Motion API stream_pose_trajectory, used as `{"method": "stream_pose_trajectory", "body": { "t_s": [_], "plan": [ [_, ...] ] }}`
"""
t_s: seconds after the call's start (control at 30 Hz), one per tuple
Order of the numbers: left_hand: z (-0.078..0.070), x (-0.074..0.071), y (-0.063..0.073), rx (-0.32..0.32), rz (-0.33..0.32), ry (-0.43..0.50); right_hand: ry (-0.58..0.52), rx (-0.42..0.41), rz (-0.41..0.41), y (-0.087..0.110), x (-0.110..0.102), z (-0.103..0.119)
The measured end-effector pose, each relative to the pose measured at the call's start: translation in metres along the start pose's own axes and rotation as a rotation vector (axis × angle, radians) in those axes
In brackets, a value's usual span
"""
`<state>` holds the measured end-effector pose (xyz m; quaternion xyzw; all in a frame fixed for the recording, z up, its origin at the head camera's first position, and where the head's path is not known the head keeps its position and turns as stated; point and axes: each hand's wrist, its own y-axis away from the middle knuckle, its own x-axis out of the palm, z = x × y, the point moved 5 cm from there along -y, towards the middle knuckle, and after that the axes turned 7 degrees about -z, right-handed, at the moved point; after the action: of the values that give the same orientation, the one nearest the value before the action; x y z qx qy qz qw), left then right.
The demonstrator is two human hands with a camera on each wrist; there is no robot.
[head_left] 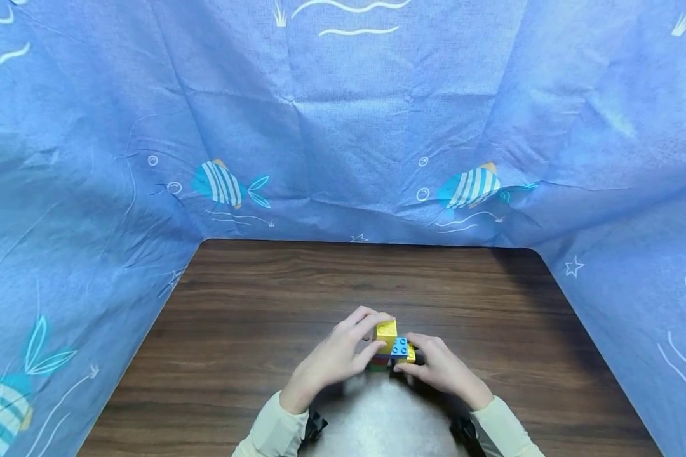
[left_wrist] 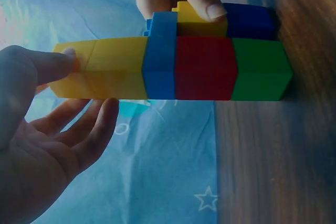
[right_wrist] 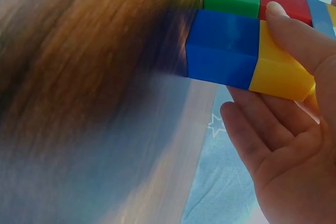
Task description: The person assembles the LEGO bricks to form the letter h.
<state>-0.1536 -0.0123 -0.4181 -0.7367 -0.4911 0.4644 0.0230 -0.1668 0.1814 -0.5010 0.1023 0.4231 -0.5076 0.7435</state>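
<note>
Toy building bricks stand on the table in two joined columns. The taller one has a green brick (left_wrist: 262,72) at the bottom, a red brick (left_wrist: 205,72) above it, a light blue brick (left_wrist: 160,61), then two yellow bricks (left_wrist: 119,72) on top. My left hand (head_left: 337,355) grips the top yellow part between thumb and fingers. In the shorter column, a dark blue brick (right_wrist: 223,45) stands under another yellow brick (right_wrist: 275,66). My right hand (head_left: 443,368) pinches that yellow brick. Studs of the light blue brick show between the hands in the head view.
The brown wood-grain table (head_left: 263,279) spreads around the bricks. A blue cloth (head_left: 349,127) with fish prints hangs behind it and along both sides. A pale glare (head_left: 389,412) lies in front of the bricks.
</note>
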Motion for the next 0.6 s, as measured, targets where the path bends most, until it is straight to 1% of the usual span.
{"method": "stream_pose_trajectory", "body": {
  "t_s": [0.13, 0.23, 0.33, 0.4, 0.5, 0.6],
  "plan": [
    [0.008, 0.003, 0.002, -0.08, 0.0, 0.068, 0.009, 0.019, 0.023, 0.0, 0.001, 0.001],
    [0.014, 0.005, 0.003, -0.134, -0.006, 0.114, 0.024, 0.046, 0.065, 0.0, -0.001, 0.001],
    [0.018, 0.007, 0.005, -0.162, -0.025, 0.145, 0.039, 0.082, 0.089, 0.004, -0.004, 0.0],
    [0.02, 0.008, 0.006, -0.17, -0.043, 0.161, 0.046, 0.1, 0.071, 0.008, -0.007, -0.001],
    [0.021, 0.009, 0.01, -0.181, -0.061, 0.163, 0.048, 0.115, 0.008, 0.014, -0.011, 0.0],
    [0.024, 0.011, 0.016, -0.218, -0.051, 0.147, 0.055, 0.09, -0.072, 0.02, -0.013, 0.002]
  ]
}}
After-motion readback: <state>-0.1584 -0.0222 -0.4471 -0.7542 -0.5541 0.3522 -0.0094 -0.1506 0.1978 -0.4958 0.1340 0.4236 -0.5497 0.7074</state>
